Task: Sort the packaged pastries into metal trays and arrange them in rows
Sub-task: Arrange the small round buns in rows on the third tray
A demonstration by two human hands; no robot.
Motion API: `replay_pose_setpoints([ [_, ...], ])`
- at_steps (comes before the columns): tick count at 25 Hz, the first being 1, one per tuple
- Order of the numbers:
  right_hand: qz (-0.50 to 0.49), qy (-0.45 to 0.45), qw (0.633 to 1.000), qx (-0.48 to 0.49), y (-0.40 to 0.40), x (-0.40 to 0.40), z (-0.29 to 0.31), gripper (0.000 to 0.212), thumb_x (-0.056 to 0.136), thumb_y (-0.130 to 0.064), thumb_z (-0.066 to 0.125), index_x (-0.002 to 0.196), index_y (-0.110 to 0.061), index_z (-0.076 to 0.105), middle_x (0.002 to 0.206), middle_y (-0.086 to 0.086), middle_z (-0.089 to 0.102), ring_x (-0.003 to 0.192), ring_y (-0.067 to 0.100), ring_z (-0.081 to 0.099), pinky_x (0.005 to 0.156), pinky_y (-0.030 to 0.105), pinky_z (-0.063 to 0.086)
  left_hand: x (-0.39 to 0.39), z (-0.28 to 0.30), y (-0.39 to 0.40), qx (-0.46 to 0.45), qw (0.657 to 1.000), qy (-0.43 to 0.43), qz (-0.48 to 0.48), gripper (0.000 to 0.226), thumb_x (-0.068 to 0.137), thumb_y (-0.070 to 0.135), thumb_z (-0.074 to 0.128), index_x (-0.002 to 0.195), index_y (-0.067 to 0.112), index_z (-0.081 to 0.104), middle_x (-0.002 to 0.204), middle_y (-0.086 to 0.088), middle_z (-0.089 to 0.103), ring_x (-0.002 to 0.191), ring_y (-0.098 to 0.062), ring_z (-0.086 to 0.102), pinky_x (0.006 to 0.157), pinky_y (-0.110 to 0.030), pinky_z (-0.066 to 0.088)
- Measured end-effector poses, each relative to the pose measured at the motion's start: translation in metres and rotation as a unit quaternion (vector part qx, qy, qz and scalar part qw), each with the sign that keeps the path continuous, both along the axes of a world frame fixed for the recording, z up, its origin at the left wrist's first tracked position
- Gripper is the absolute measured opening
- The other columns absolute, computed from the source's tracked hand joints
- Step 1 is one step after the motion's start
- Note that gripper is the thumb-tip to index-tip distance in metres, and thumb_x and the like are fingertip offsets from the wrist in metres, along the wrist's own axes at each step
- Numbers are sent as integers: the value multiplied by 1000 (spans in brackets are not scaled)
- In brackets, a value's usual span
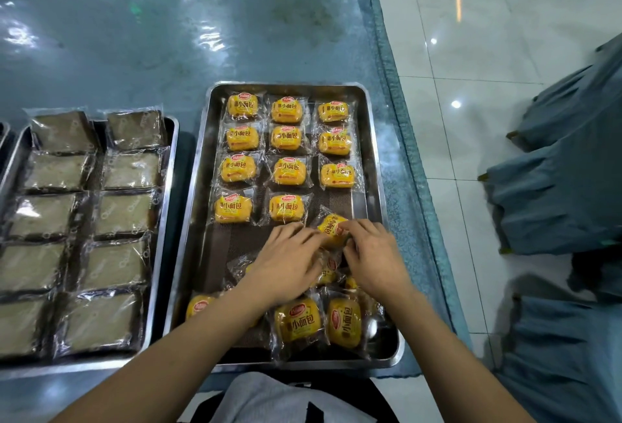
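Note:
A metal tray (372,167) on the table holds yellow packaged buns in three columns, with several neat rows at its far end. Loose yellow buns (298,320) lie in a jumble at the near end. My left hand (286,261) and my right hand (373,254) meet over the tray's lower middle. Both pinch one tilted yellow bun (330,223) just below the right column. More packets lie partly hidden under my hands.
A second metal tray (168,167) at the left holds brown packaged cakes in two columns. The table has a blue cover under clear plastic (168,39). Chairs with blue covers (565,170) stand on the tiled floor to the right.

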State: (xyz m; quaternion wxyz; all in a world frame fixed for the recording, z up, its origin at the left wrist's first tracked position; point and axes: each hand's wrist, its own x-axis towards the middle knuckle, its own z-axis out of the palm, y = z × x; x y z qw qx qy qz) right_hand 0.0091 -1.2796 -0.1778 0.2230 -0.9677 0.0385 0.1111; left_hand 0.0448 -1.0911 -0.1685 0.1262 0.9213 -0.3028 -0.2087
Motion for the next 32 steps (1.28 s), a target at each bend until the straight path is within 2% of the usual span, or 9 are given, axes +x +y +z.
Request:
replay_pose_setpoints([
  [6,-5,23,998,-57,-3,10,-6,35,102,-30,45,134,-24,58,131,-2,60,121,24,52,107,44,36,-3,-2,-15,-3,999,21,-31,52,102,44,38,150,24,35,149,4,46,144,-24,23,120,-42,17],
  [10,19,31,997,-68,-10,16,-11,41,105,-26,40,143,-27,55,138,2,55,127,27,47,108,45,32,-4,0,-26,-20,995,65,-70,39,100,36,40,137,23,42,141,3,52,145,-23,20,119,-42,14],
  [13,41,30,996,-79,-15,22,-9,44,104,-26,34,144,-26,53,134,2,57,124,28,48,107,45,32,2,0,-27,-54,994,75,-53,41,100,31,40,141,25,41,147,6,46,145,-18,20,120,-41,15],
  [16,17,8,996,-82,-13,19,-5,38,101,-29,43,134,-22,59,125,0,61,118,26,51,104,44,35,20,-3,-20,-40,999,16,-2,46,102,32,37,148,28,35,156,9,35,146,-15,21,123,-40,14],
  [20,15,4,993,-118,0,3,-7,33,97,-38,41,114,-25,65,111,-5,66,106,20,54,99,41,38,34,-13,-10,43,998,15,-43,47,105,44,31,149,28,39,160,7,31,152,-23,12,124,-45,8],
  [22,12,2,990,-139,3,-1,-14,34,97,-38,42,116,-23,66,111,-3,69,110,22,56,107,43,34,33,-18,-10,48,998,21,-47,50,105,46,28,151,27,37,160,7,32,152,-24,12,123,-45,9],
  [24,6,-11,988,-155,3,-3,-20,37,97,-37,46,122,-20,67,115,-1,71,122,24,57,119,49,21,29,-20,-10,41,998,19,-41,52,106,47,26,154,27,33,161,7,31,152,-24,12,123,-46,9],
  [27,0,-20,985,-174,2,-2,-25,48,100,-37,37,134,-16,63,127,1,69,136,25,51,124,55,3,26,-21,-10,39,998,29,-33,56,107,49,21,157,25,27,164,7,26,153,-23,7,122,-45,6],
  [32,7,-10,981,-193,-1,8,-29,60,99,-40,24,146,-14,52,142,4,60,145,26,40,124,56,1,32,-19,-17,57,996,57,-24,66,103,57,9,161,24,14,167,8,10,154,-22,-5,123,-45,-4],
])
